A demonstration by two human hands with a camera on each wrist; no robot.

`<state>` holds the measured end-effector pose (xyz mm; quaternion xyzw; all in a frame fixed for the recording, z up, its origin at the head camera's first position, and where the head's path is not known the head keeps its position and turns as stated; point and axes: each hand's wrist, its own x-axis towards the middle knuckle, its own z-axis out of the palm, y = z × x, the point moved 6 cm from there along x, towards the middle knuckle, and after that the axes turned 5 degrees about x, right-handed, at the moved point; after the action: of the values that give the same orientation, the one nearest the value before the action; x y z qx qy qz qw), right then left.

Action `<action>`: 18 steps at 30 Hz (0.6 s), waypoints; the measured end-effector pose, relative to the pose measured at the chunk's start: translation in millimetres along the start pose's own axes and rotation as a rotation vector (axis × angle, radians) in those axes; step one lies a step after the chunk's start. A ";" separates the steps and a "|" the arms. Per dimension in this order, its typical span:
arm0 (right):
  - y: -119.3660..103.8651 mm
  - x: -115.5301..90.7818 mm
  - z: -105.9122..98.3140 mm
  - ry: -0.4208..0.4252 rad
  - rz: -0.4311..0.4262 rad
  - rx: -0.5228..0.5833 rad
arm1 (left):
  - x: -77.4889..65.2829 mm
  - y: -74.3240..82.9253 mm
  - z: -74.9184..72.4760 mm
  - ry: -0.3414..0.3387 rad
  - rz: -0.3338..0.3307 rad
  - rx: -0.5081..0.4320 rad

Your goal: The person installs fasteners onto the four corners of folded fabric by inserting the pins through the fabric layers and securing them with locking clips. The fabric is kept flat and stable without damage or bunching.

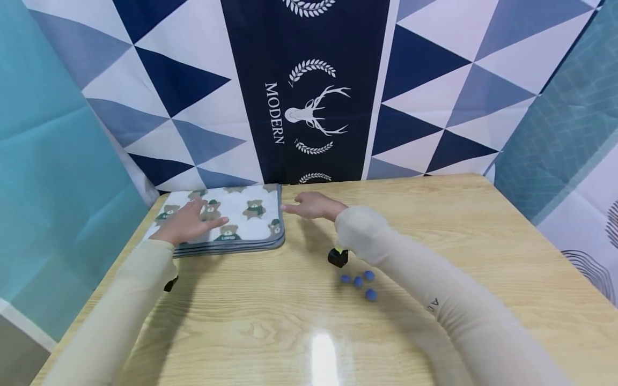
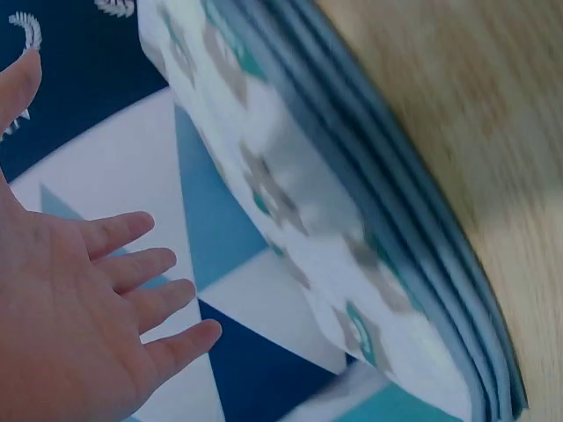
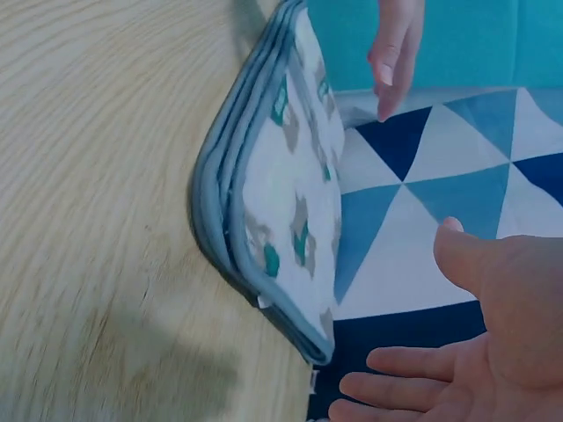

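Neatly folded, its borders stacked, the bear-print blanket lies at the far left of the desk, the layering probably keeping it compact. The left hand, over the blanket, and the right hand, beside its right edge, grasp nothing, fingers extended, seemingly spaced to suit its width.

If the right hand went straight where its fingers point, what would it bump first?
Probably the folded bear-print blanket, though the right hand may be high enough to pass over it.
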<state>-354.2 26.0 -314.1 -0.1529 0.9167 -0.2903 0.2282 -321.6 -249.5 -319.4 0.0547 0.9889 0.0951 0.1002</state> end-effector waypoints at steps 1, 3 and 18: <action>-1.3 3.1 0.7 -0.005 0.009 0.034 | 1.5 -3.4 -2.1 -0.005 0.003 -0.019; -3.1 10.0 2.9 -0.027 0.036 0.155 | 4.4 -11.4 -5.1 -0.026 -0.001 -0.051; 1.0 55.6 31.1 -0.112 0.265 0.910 | 15.5 -74.0 -5.7 -0.140 -0.106 -0.094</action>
<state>-385.8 -10.6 -355.6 0.0654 0.6943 -0.6221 0.3560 -344.5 -320.8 -331.6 0.0039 0.9755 0.1316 0.1764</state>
